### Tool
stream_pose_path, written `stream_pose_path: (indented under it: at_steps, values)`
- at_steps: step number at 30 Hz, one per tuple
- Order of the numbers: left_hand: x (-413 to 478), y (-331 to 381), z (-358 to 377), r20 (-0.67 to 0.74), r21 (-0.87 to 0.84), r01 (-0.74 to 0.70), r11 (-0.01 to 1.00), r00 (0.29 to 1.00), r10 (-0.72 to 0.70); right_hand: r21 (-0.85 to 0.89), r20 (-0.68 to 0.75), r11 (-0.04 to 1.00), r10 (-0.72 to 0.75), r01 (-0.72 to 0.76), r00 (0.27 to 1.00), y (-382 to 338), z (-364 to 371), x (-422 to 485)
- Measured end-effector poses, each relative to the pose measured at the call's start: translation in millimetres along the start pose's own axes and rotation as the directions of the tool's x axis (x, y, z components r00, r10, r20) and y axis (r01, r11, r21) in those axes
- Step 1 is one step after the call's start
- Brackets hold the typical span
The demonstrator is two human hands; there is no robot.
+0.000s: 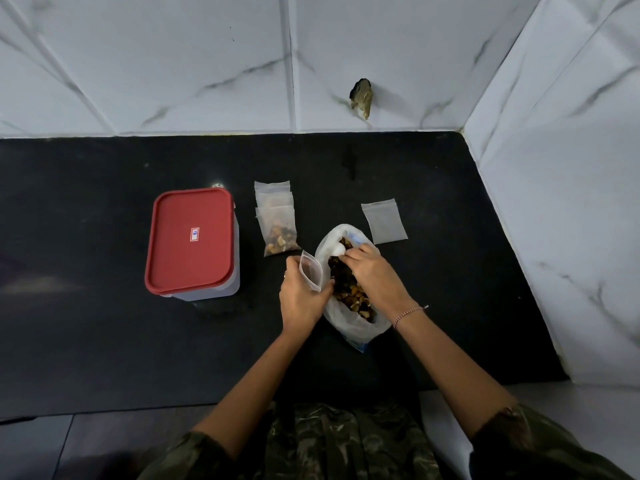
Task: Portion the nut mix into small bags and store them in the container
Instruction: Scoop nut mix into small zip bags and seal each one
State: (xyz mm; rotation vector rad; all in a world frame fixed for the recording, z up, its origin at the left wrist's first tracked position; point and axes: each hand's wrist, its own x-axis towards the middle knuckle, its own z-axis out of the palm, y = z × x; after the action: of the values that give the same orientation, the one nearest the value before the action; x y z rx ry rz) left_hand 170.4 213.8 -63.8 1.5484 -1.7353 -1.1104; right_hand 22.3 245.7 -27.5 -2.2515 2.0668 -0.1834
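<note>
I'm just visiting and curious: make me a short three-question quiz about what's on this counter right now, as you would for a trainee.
1. True or false: the container has its red lid off.
2. Which hand holds the small open bag?
A. left hand
B. right hand
C. neither
3. Fill in: the right hand reaches into the big bag of ____.

Extra look: filled small bags lie beside the container, and one empty small bag lies flat, far side of the big bag.

Key:
1. False, the lid is on.
2. A.
3. Nut mix.
</note>
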Motion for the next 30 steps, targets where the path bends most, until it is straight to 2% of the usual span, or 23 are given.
stream_pose_path:
  at_steps: [2,10,11,13,14,16,18,19,21,23,27,30]
  values:
    - [1,-2,1,0.006,-0.016,0.0,1.0,1.0,0.001,0.003,-0.026,1.0,-0.028,0.028,0.999,1,0,-3]
    - [3,-10,4,0.007,-0.095,0.006,0.995,1.0,-0.006,0.059,0.067,0.998,-0.037,0.033,0.997,0,1,-11]
    - [3,-11,4,0.009,-0.108,0.013,0.994,1.0,-0.012,0.103,0.088,0.995,-0.015,0.006,0.996,1,0,-12]
    - [4,-13,4,0.012,-0.129,0.022,0.991,1.0,-0.021,0.275,0.108,0.952,0.11,-0.136,0.988,5,-6,-14]
    - [4,-14,4,0.015,-0.133,0.025,0.991,1.0,-0.023,0.379,0.081,0.902,0.19,-0.207,0.978,8,-7,-13]
    - [3,-13,3,0.019,-0.14,0.031,0.99,0.999,-0.028,0.432,0.02,0.856,0.305,-0.283,0.952,12,-8,-8]
    - [3,-13,4,0.018,-0.141,0.027,0.99,1.0,-0.025,0.409,0.007,0.865,0.315,-0.29,0.949,13,-8,-1]
    - [3,-13,4,0.017,-0.139,0.024,0.99,1.0,-0.022,0.372,0.047,0.884,0.286,-0.282,0.957,10,-7,4]
    - [2,-13,3,0.018,-0.135,0.024,0.991,1.0,-0.022,0.228,0.121,0.937,0.243,-0.265,0.962,4,-4,9]
    - [2,-13,3,0.018,-0.134,0.025,0.991,1.0,-0.023,0.146,0.103,0.965,0.202,-0.216,0.974,0,0,10]
    - [3,-14,2,0.017,-0.14,0.026,0.99,1.0,-0.024,0.203,0.145,0.936,0.264,-0.289,0.954,-5,6,10]
    - [2,-16,1,0.028,-0.163,0.049,0.985,0.999,-0.045,0.345,0.173,0.835,0.393,-0.429,0.903,-10,5,7]
